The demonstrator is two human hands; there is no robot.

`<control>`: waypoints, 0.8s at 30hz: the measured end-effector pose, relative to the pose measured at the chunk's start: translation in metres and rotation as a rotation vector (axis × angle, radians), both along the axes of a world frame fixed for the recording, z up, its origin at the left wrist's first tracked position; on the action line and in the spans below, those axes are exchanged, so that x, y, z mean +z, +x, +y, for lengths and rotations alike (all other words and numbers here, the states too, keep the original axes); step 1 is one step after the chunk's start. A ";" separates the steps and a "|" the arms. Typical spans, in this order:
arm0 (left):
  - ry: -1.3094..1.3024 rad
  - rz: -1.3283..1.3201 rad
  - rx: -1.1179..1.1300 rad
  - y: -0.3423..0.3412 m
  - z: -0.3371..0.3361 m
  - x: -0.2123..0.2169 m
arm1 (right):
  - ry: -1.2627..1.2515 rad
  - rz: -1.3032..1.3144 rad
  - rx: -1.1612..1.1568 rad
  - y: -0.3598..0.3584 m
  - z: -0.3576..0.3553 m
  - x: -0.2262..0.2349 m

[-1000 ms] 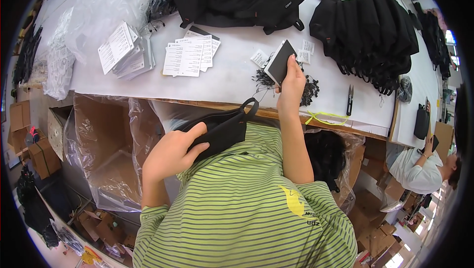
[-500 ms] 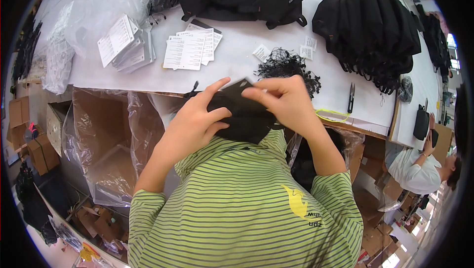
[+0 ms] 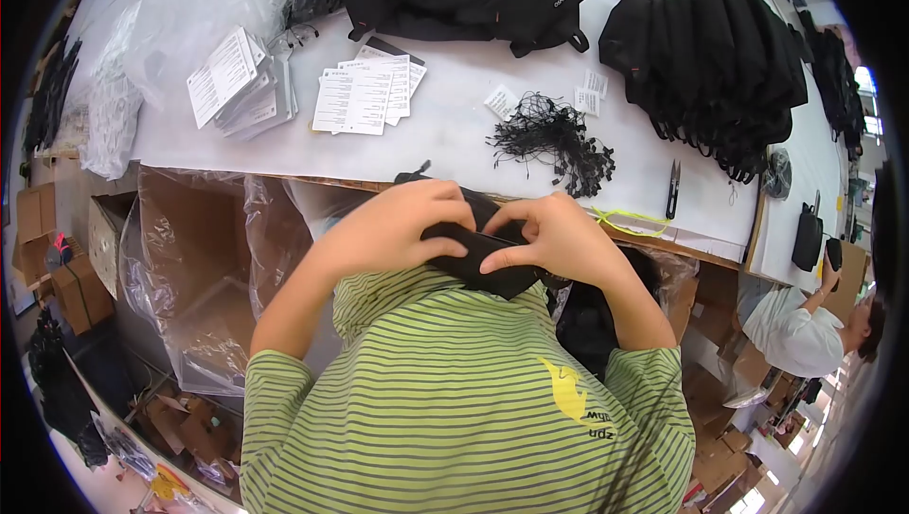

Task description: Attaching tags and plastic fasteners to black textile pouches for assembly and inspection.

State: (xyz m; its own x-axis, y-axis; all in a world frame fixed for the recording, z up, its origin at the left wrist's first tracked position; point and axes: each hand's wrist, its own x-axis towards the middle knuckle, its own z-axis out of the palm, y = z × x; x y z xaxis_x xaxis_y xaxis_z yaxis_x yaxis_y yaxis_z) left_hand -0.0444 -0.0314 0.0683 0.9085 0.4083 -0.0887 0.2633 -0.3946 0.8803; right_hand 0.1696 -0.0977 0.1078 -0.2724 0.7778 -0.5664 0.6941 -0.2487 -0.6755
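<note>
My left hand (image 3: 402, 225) and my right hand (image 3: 557, 239) are both closed on a small black fabric pouch (image 3: 478, 257), held close to my chest just in front of the white table's (image 3: 445, 126) near edge. The fingertips of both hands meet on the pouch's top. A tangle of black string loops (image 3: 554, 140) lies on the table just beyond my hands. Stacks of white printed cards (image 3: 365, 93) lie further left.
Piles of black bags (image 3: 710, 60) cover the back and right of the table. Small scissors (image 3: 673, 188) lie at the right edge. Clear plastic-lined cardboard boxes (image 3: 189, 258) stand under the table on my left. Another person in white (image 3: 805, 325) works at the right.
My right hand came back from the table's string pile to my chest. Both hands now grip the black pouch, pressed lower and closer to my shirt.
</note>
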 end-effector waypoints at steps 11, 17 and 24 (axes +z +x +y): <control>0.519 -0.030 0.177 0.094 0.098 -0.096 | 0.161 -0.015 -0.001 0.005 -0.028 -0.007; -0.035 0.025 0.466 0.062 0.088 -0.048 | 0.506 -0.101 0.000 0.013 -0.028 -0.005; 0.557 -0.109 0.239 0.024 0.042 0.022 | 0.805 -0.371 0.129 0.011 -0.005 0.001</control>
State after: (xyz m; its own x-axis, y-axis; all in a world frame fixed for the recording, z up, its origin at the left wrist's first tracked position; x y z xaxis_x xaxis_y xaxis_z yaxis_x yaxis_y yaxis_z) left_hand -0.0200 0.0107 0.0908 0.7782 0.5598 0.2845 0.3215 -0.7443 0.5853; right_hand 0.1803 -0.1025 0.1087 -0.2927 0.9538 0.0683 0.8926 0.2982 -0.3381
